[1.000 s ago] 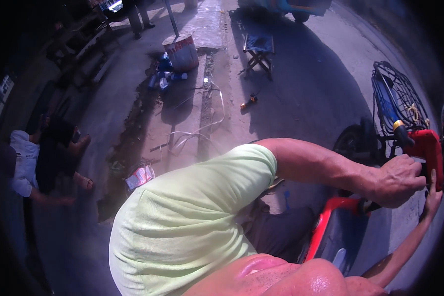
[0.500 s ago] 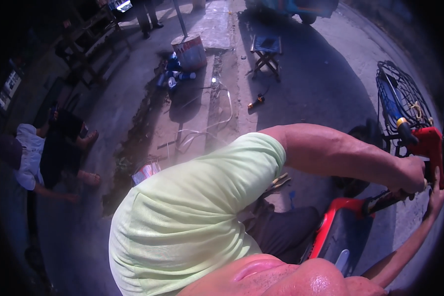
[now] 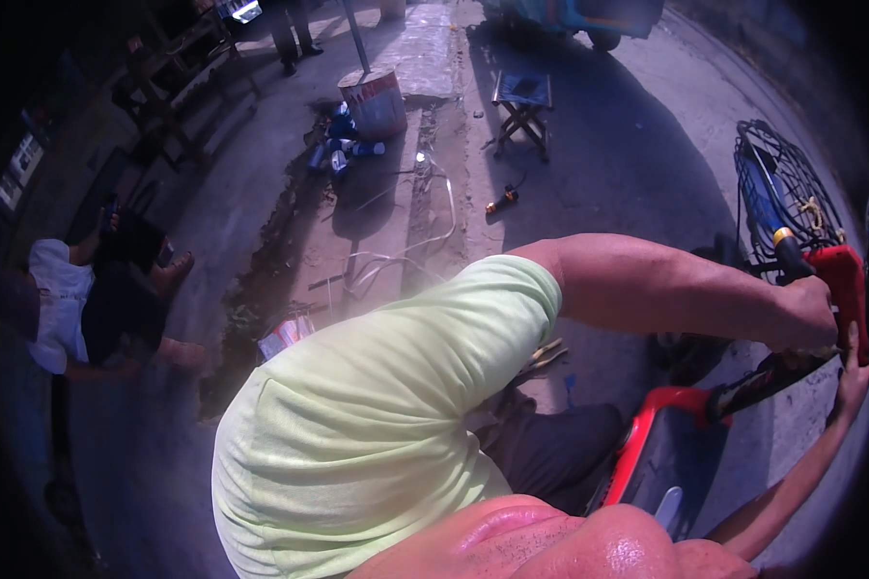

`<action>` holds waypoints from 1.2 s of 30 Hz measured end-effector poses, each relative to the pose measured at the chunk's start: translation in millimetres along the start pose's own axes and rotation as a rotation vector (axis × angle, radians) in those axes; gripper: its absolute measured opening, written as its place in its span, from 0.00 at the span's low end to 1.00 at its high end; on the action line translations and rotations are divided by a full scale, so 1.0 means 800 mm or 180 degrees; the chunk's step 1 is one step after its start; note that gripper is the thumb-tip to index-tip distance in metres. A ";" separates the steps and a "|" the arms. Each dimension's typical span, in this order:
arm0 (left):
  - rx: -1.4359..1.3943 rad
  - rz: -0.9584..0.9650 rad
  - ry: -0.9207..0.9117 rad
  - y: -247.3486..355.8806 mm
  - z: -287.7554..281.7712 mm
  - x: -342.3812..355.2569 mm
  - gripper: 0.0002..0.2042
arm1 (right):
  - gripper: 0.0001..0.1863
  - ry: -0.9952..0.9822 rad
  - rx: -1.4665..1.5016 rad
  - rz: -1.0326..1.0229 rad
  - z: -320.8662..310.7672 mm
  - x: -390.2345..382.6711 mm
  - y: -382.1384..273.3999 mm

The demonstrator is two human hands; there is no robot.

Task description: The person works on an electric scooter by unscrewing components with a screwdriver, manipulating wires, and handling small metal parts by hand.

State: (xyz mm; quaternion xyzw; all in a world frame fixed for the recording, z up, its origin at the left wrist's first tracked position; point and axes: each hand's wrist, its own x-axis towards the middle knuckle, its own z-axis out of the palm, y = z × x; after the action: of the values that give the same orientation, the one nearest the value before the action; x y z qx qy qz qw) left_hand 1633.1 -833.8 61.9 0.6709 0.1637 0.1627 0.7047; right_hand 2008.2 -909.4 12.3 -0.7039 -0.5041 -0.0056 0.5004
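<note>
- Sunlit concrete street, folding stool [image 3: 523,108] & paint bucket [image 3: 373,100] well off
- L hand [image 3: 803,317] fisted round red scooter's black handlebar grip [image 3: 768,378], by wire front basket [image 3: 780,198]
- R hand [image 3: 852,372] on red handlebar housing [image 3: 845,289], fingers up; grip can't tell

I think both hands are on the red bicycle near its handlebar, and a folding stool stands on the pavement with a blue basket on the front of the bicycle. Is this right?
Not quite: the basket is black wire mesh, not blue, as the head view shows. The rest holds: the left hand and right hand are at the handlebar of the red bicycle, and the folding stool stands on the pavement.
</note>
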 end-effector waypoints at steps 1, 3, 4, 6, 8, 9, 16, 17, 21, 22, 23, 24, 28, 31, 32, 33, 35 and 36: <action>0.0510 0.0204 -0.0020 -0.001 -0.001 0.002 0.18 | 0.29 -0.0005 0.0000 -0.0006 0.001 -0.001 0.001; 0.1533 0.0619 -0.0055 0.000 -0.005 0.006 0.17 | 0.29 -0.0014 -0.0003 -0.0018 0.002 0.001 0.001; 0.2044 0.0826 -0.0072 -0.001 -0.006 0.009 0.17 | 0.29 -0.0025 -0.0005 -0.0020 0.003 0.002 0.001; 0.3063 0.1250 -0.0124 -0.003 -0.006 0.017 0.17 | 0.29 -0.0017 -0.0006 -0.0024 0.002 0.002 0.002; 0.3955 0.1745 0.0014 -0.012 0.004 0.028 0.16 | 0.29 -0.0024 -0.0001 -0.0023 0.003 0.001 0.001; 0.4329 0.2030 0.0184 -0.021 0.021 0.037 0.16 | 0.29 -0.0027 -0.0001 -0.0026 0.004 0.002 0.001; 0.0974 0.0977 0.0392 0.012 -0.003 -0.011 0.11 | 0.29 -0.0019 -0.0018 -0.0027 0.000 0.001 0.002; -0.0119 0.0376 0.0220 0.015 -0.007 -0.012 0.09 | 0.29 -0.0021 -0.0022 -0.0025 0.000 0.000 0.002; -0.0553 -0.0249 0.0492 -0.010 0.010 0.035 0.09 | 0.29 -0.0031 -0.0035 -0.0047 0.002 0.001 -0.001; 0.0079 -0.0136 0.0342 -0.013 0.008 0.043 0.09 | 0.29 -0.0030 -0.0043 -0.0046 0.002 0.001 0.000; 0.0710 -0.0023 0.0189 -0.009 0.003 0.043 0.09 | 0.29 -0.0025 -0.0044 -0.0043 0.001 0.000 0.001; 0.1339 0.0093 0.0033 -0.007 -0.001 0.040 0.09 | 0.29 -0.0019 -0.0059 -0.0041 -0.003 0.000 0.001; 0.3838 0.2035 0.0091 -0.008 -0.002 0.019 0.13 | 0.29 -0.0016 -0.0043 -0.0046 -0.001 0.001 0.002; 0.4145 0.2689 0.0829 -0.056 0.020 0.064 0.16 | 0.28 -0.0070 -0.0033 -0.0071 0.012 0.006 -0.001; 0.3758 0.2706 0.0861 -0.052 0.023 0.058 0.16 | 0.28 -0.0037 -0.0058 -0.0048 0.001 0.003 0.002; 0.3388 0.2696 0.0905 -0.044 0.019 0.039 0.16 | 0.28 -0.0023 -0.0067 -0.0045 -0.004 0.001 0.003; 0.2198 0.2067 0.0804 -0.025 0.009 0.015 0.15 | 0.28 -0.0019 -0.0056 -0.0059 -0.003 0.001 0.002; 0.1372 0.1459 0.0647 -0.011 0.003 0.008 0.14 | 0.28 -0.0028 -0.0044 -0.0058 -0.001 0.002 0.002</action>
State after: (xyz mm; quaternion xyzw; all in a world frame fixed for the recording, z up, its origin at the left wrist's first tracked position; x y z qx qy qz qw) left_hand 1640.3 -833.3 53.0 0.8043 0.1087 0.3447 0.4717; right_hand 2010.6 -909.0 12.1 -0.7027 -0.5126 -0.0107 0.4933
